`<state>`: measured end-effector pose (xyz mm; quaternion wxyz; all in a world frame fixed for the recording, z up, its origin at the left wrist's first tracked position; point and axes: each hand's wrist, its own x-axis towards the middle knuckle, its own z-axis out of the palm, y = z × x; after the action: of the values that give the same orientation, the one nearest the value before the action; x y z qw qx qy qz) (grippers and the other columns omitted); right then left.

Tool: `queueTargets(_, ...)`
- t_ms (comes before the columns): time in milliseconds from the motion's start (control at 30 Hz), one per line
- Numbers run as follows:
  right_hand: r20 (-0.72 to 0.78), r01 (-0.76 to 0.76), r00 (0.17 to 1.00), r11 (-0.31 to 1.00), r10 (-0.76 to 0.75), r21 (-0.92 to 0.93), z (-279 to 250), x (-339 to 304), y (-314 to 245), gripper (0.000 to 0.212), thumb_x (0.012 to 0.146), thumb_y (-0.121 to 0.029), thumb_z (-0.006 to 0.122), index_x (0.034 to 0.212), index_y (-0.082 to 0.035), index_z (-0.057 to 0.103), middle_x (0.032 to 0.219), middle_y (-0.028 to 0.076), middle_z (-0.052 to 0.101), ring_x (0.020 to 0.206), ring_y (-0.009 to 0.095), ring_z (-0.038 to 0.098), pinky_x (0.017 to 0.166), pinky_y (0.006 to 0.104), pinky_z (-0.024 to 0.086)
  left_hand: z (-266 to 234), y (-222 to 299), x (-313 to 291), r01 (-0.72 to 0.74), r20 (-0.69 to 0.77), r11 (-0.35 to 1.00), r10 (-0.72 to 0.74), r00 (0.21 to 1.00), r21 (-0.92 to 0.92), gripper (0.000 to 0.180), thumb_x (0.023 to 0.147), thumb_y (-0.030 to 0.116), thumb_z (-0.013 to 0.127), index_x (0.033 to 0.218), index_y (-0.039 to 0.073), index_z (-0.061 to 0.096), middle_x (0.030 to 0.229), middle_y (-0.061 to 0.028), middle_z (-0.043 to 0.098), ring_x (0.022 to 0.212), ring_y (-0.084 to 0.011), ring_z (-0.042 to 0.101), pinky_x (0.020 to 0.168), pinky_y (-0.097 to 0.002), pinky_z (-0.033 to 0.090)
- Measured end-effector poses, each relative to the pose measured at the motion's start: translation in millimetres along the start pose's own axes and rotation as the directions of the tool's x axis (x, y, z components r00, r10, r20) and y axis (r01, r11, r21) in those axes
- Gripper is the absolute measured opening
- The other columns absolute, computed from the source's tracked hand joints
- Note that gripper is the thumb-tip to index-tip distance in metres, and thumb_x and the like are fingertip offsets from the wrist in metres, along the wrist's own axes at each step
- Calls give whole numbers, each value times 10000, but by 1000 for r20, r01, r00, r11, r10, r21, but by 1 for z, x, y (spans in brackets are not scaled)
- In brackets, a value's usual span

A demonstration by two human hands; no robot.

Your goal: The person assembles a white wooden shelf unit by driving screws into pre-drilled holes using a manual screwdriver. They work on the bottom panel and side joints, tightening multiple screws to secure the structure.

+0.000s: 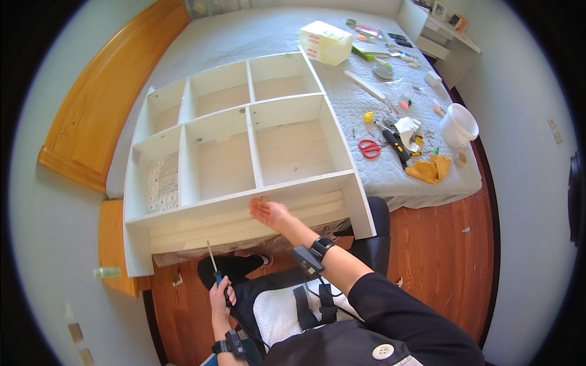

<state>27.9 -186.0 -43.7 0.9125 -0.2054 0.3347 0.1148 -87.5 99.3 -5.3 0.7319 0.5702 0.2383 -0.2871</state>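
A white shelf unit [305,186] with several open compartments lies on its back, partly on the bed, its near end over my knees. My right hand [270,213] is at the near board of the unit, palm turned up and fingers stretched out. Nothing shows clearly in that palm. My left hand [221,299] is lower, beside my leg, wrapped round a screwdriver [218,277] with a blue and black handle. Its metal shaft points up toward the near end of the unit, apart from the board.
On the bed [244,30] lie red-handled scissors [369,149], a black and yellow tool [397,146], a mustard cloth [430,169], a white bucket [458,125] and a pale box [326,43]. A wooden headboard [110,91] stands left. A small green jar [108,272] is by the wall.
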Motion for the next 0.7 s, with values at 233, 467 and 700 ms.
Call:
queueTargets(233,-153,-15,988,991,-5,-131,-11,3,6,229,890,-91,577,1109,-24,563,1062,68,617,996,197,593,928,323,489,1,0,5,-20,-4,996,20,1000,-81,237,884,255,593,801,49,510,515,0,413,368,-105,402,326,-229,317)
queueTargets(467,-96,-107,992,971,88,-214,-26,-55,10,245,899,-69,547,1119,36,531,1107,108,607,1033,210,594,908,325,497,-1,-3,5,-24,-37,1000,23,999,-20,260,855,268,636,809,42,514,527,-9,438,364,-107,415,326,-228,325)
queueTargets(700,-140,294,948,955,-287,33,-29,-125,-172,227,896,-106,555,1093,6,567,1079,110,630,1014,201,600,885,288,501,0,-4,7,-32,-16,997,31,999,-65,251,880,278,599,810,56,505,524,3,421,367,-103,407,326,-228,323)
